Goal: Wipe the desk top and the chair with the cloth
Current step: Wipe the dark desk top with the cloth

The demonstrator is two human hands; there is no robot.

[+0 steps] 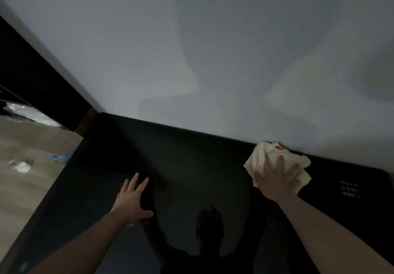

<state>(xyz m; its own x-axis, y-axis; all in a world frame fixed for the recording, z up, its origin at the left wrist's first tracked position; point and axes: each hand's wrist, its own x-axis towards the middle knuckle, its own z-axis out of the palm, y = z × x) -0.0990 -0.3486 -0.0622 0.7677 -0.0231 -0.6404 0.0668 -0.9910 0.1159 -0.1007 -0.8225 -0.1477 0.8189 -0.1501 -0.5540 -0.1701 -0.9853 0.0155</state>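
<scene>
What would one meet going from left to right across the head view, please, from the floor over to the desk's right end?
White object on the floor → blue-capped bottle → left hand, flat on the desk top → cloth under the right hand → pale printed markings.

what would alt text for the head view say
A right hand presses a cream cloth onto the far right of a dark desk top by a pale wall. The left hand rests flat on the desk, fingers spread.
</scene>
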